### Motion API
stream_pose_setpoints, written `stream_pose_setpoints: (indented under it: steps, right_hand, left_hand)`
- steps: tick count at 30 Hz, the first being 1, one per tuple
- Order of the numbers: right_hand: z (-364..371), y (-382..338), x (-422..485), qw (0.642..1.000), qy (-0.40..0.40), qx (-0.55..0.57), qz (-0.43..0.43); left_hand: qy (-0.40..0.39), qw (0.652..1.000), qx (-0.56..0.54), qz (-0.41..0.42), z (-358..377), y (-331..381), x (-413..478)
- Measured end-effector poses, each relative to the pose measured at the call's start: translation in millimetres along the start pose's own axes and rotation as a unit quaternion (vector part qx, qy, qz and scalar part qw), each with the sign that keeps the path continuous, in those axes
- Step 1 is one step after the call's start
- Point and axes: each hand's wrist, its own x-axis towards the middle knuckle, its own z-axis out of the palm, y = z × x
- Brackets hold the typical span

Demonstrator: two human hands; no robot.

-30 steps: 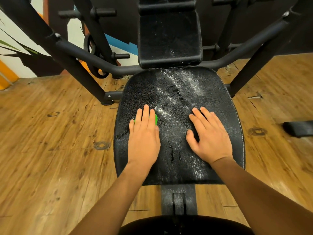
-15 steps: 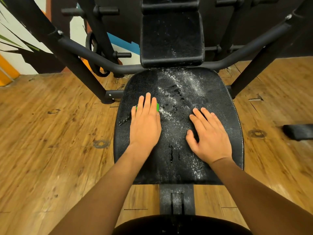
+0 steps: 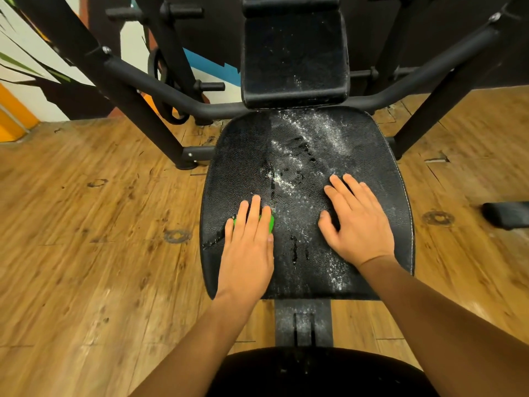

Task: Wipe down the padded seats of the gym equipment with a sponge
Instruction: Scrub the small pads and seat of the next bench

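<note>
Presses the green sponge (image 3: pixel 270 222) flat onto the padded seat (image 3: pixel 243 167), near its left edge and toward the front, under the left hand (image 3: pixel 247 247), fingers straight and close together over it, probably to spread pressure through the stroke. Rests the right hand (image 3: pixel 357 222) flat right of centre, fingers straight and slightly apart, likely as a brace. Shows white speckled residue (image 3: pixel 289 184) down the middle and right, darker and cleaner-looking along the left. Beyond: dusty back pad (image 3: pixel 294 53), black steel frame (image 3: pixel 143 81), worn wooden floor (image 3: pixel 86 224).
</note>
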Motion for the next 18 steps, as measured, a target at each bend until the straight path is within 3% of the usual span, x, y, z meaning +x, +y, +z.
stream_pose_setpoints:
  steps: [10,18]
  right_hand:
    - [2,1,0,1.0,0.002,0.001,-0.002]
    - [3,1,-1,1.0,0.001,0.003,-0.002]
  left_hand:
    - [0.013,1.0,0.025,0.005,7,-1,-5]
    - [0.029,0.999,0.019,-0.013,-9,8,94]
